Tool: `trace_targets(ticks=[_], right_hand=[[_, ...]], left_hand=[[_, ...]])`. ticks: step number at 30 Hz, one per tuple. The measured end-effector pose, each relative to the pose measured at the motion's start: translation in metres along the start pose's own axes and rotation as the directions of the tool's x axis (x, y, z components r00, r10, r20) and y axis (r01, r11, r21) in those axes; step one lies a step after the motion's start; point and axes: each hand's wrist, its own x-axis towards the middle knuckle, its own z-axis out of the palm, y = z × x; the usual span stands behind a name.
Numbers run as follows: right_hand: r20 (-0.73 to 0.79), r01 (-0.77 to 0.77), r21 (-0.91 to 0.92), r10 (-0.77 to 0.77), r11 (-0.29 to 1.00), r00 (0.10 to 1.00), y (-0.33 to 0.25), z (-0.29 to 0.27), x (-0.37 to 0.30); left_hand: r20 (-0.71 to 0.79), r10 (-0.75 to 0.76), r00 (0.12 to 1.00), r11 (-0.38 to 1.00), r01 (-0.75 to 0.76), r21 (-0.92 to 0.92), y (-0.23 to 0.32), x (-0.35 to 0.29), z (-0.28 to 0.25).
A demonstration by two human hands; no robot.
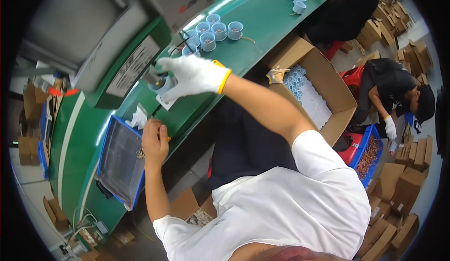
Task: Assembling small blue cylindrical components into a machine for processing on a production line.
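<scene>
We have our gloved right hand [192, 79] spread around a pale blue cup [162, 84] at its nine o'clock — whether it pinches the cup we cannot tell — with the machine [133, 66] close by at ten. Our bare left hand [155, 141] is half curled by the near edge of the tabletop [266, 19], its grip unclear, a blue tray [123, 155] beside it at eight. Seen from our right hand, clustered cups [218, 33] crowd one o'clock, while the green stretch at two leaves us room.

White glove [193, 75] with yellow cuff [225, 81], pale blue cups [207, 42], green bench [262, 22], blue-rimmed grey tray [124, 153], brown carton [338, 80]
</scene>
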Motion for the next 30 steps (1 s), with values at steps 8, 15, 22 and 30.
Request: trace_targets(ticks=[8,15,22,30], right_hand=[[-0.234,0.186,0.246,-0.128,0.951,0.964,0.011,0.034,-0.001],[-0.147,0.212,0.392,-0.167,0.895,0.975,-0.003,0.044,0.005],[-0.599,0.487,0.055,-0.362,0.871,0.714,0.013,0.048,0.013],[-0.673,0.063,0.291,0.157,0.955,0.722,0.109,-0.08,0.026]], left_hand=[[0.069,0.043,0.997,0.984,-0.055,0.171,0.011,0.013,0.01],[0.081,-0.032,0.996,0.987,0.019,0.161,0.012,0.007,0.01],[0.091,0.028,0.995,0.989,-0.041,0.143,0.012,0.017,0.016],[0.067,-0.028,0.997,0.993,0.02,0.119,0.01,0.015,0.005]])
